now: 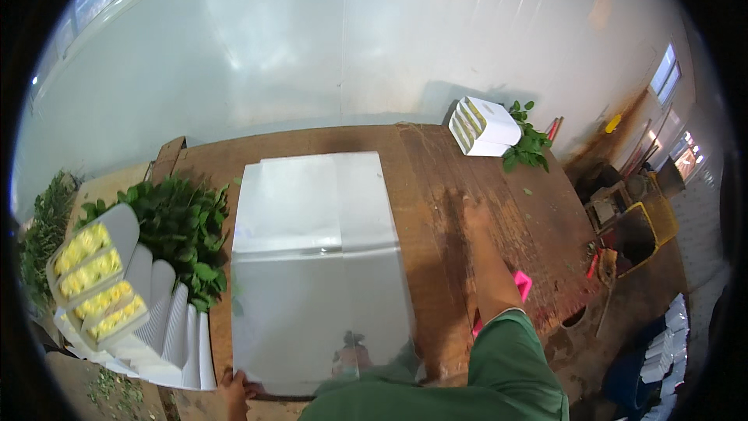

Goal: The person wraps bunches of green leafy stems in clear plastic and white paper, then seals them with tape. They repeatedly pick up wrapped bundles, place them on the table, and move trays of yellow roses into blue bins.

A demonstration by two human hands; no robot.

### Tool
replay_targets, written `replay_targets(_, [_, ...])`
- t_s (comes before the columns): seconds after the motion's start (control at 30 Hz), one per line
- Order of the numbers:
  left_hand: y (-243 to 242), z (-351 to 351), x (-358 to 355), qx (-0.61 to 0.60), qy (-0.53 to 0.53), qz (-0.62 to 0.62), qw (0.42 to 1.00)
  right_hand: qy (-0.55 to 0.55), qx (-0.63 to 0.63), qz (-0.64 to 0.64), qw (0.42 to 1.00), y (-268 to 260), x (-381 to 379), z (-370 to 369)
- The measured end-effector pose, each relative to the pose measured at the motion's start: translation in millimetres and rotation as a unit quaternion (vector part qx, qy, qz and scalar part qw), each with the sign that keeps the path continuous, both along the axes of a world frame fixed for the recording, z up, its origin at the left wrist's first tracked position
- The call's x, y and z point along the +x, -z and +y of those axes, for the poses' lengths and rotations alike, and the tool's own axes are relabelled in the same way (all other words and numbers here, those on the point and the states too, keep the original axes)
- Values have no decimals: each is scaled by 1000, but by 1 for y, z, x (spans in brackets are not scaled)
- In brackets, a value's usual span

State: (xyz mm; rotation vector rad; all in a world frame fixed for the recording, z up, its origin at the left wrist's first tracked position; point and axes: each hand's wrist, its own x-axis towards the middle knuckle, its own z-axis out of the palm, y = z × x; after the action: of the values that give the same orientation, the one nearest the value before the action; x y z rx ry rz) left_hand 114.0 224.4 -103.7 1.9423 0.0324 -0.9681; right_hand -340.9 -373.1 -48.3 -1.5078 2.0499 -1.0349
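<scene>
A large sheet of white, glossy wrapping material lies flat on the brown wooden table, with a crease across its middle. At its near left corner is my left hand, fingers on the edge. My right arm stretches over the table, and my right hand is low over the bare wood right of the sheet; its fingers are blurred. A pink plastic object lies partly hidden behind that forearm. Wrapped bunches of yellow roses, with green leafy stems, are stacked left of the sheet.
Another white-wrapped flower bunch lies at the table's back right, near the wall. Corrugated white wraps line the left side. Beyond the right edge stand a yellow-rimmed crate and a blue container beside white packets.
</scene>
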Motion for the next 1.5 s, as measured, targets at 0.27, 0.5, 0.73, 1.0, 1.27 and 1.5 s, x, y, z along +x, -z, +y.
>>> replay_targets(0.27, [9, -7, -19, 171, -185, -109, 962, 108, -43, -192, 974, 77, -20, -233])
replay_targets(0.5, [-15, 31, -42, 152, -173, -56, 972, 166, -76, -143, 973, 63, -33, -339])
replay_targets(0.73, [-47, 8, -58, 261, 19, -188, 947, 197, -80, -180, 960, 71, -27, -350])
replay_targets(1.0, [-68, -38, -80, 143, 174, -292, 929, 73, -166, -421, 889, 39, -66, -264])
replay_targets(1.27, [-95, -146, -73, 20, 302, -250, 920, -43, -101, -589, 800, -42, -101, -115])
replay_targets(1.5, [-112, -246, -76, -260, 372, -218, 864, -51, -58, -599, 797, -98, -64, 87])
